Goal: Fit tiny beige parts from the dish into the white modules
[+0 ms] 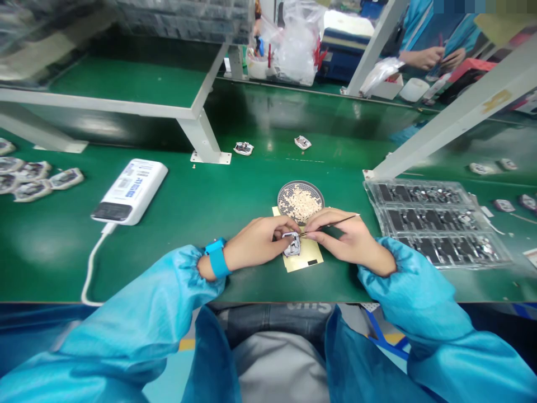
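Yellow sheet [311,256] lies under the small metal part [291,244], which the left hand [255,243] steadies in closed fingers while the right hand [350,242] grips fine tweezers [329,225] (tips right at the part)

On a yellow pad [308,258], the left hand [255,243] pinches a small metal-framed electronic part [291,244], and the right hand [350,240] holds fine tweezers [331,225] with their tips at it. Just beyond the pad sits a round mesh tray [300,186] heaped with tiny pale pieces. Right of the pad lies a clear plastic tray [436,224] of circuit boards; well left, a white power bank [130,191].
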{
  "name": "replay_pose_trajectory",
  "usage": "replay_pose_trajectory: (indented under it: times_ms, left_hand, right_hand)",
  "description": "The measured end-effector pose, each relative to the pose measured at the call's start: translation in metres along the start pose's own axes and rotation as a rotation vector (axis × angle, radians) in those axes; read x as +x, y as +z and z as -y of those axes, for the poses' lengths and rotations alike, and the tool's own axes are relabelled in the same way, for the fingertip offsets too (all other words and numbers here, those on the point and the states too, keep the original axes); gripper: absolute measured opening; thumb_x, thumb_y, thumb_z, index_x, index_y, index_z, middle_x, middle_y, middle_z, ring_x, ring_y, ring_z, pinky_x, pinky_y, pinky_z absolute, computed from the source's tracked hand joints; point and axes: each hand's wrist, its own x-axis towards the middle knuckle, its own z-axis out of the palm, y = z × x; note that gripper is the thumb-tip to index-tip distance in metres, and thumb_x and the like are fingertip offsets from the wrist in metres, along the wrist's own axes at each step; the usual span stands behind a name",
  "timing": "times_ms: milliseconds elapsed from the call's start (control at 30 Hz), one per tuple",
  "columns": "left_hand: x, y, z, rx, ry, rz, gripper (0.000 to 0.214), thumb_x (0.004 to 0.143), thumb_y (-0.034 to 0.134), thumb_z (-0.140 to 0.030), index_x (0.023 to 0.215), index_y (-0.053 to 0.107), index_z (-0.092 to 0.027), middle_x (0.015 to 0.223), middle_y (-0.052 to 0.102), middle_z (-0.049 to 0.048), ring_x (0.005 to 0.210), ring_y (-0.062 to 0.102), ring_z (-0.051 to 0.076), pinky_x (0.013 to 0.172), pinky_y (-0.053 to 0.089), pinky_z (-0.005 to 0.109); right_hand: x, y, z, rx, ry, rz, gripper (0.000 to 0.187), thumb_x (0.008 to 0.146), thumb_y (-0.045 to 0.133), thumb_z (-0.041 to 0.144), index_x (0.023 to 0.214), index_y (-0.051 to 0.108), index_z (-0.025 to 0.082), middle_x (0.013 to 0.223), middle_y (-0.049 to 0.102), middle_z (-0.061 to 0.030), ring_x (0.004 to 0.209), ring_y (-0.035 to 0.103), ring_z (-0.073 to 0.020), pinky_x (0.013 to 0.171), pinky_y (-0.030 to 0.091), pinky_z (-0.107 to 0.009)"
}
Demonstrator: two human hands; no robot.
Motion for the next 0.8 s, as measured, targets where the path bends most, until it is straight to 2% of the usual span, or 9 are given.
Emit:
replay_pose_trajectory:
  times_ms: [133,300,400,567,800]
  left_hand:
    - [0.0008,-0.0012,0.0017,-0.073,-0.009,0.028,0.028,0.09,0.06,-0.024,0.117,0.069,-0.022,0.092,0.076,0.0023,0.082,0.07,0.016,0.073,0.054,0.027]
    - [0.0038,-0.003,0.0006,-0.199,-0.024,0.026,0.032,0.093,0.061,-0.03,0.121,0.072,-0.019,0.113,0.076,0.0059,0.098,0.073,0.02,0.086,0.057,0.031]
    - [0.0042,-0.0032,-0.0014,-0.247,-0.05,0.005,0.035,0.092,0.063,-0.032,0.124,0.072,-0.02,0.121,0.074,0.0044,0.107,0.072,0.023,0.092,0.058,0.034]
    - [0.0033,-0.0015,-0.0023,-0.309,-0.055,-0.022,0.035,0.091,0.066,-0.035,0.123,0.073,-0.021,0.121,0.074,0.0021,0.112,0.071,0.024,0.096,0.058,0.034]
    - [0.0031,-0.0016,-0.0019,-0.288,-0.028,-0.039,0.033,0.091,0.066,-0.035,0.121,0.074,-0.023,0.121,0.073,0.0013,0.111,0.071,0.024,0.095,0.058,0.033]
  right_hand:
    - [-0.0001,-0.001,0.0028,0.052,0.017,-0.026,0.011,0.086,0.073,0.015,0.097,0.071,0.019,0.093,0.073,-0.0064,0.089,0.069,-0.0201,0.083,0.059,-0.038]
    - [-0.001,-0.0006,0.0026,0.084,0.071,-0.01,0.01,0.086,0.074,0.019,0.095,0.071,0.018,0.091,0.073,-0.0061,0.085,0.069,-0.0192,0.082,0.06,-0.037]
    - [-0.0009,-0.0007,0.0026,0.087,0.129,-0.041,0.008,0.086,0.075,0.023,0.091,0.07,0.018,0.089,0.073,-0.0057,0.083,0.07,-0.0186,0.081,0.06,-0.036]
    - [-0.0009,-0.0005,0.0027,0.049,0.166,-0.057,0.011,0.085,0.077,0.025,0.09,0.071,0.018,0.088,0.074,-0.0051,0.082,0.07,-0.0179,0.076,0.059,-0.032]
    - [-0.0001,-0.0001,0.0006,0.087,0.227,-0.031,0.013,0.086,0.077,0.03,0.089,0.072,0.018,0.088,0.074,-0.0054,0.082,0.07,-0.0179,0.077,0.058,-0.032]
